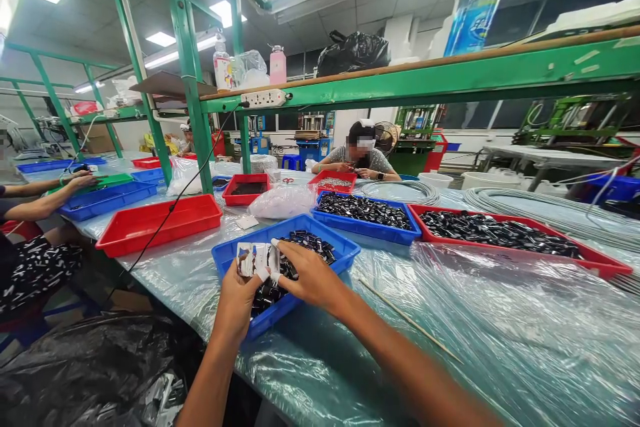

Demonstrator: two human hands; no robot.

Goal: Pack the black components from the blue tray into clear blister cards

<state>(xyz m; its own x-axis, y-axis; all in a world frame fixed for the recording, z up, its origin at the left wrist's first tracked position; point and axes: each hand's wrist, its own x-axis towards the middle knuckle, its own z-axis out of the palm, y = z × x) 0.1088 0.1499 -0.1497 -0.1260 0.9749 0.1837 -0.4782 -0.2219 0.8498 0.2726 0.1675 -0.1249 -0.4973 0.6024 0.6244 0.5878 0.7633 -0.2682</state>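
Note:
My left hand (236,300) is closed round the left end of a pale, shiny rectangular piece (254,255) with dark and blue patches; I cannot make out its exact kind. At the piece's right end, my right hand (307,273) pinches it between thumb and fingers. White covers wrap several of my fingertips. Both hands are over a blue tray (274,317), whose loose small black parts with shiny metal bits (313,240) show behind and below them. My hands hide part of the tray's contents.
Beyond are a blue tray (367,232) and a red tray (605,265) of black parts. A red tray (160,227) stands left, crossed by a black cable (171,207). A thin stick (410,320) lies right. A green shelf beam (425,83) spans above; co-workers sit opposite and left.

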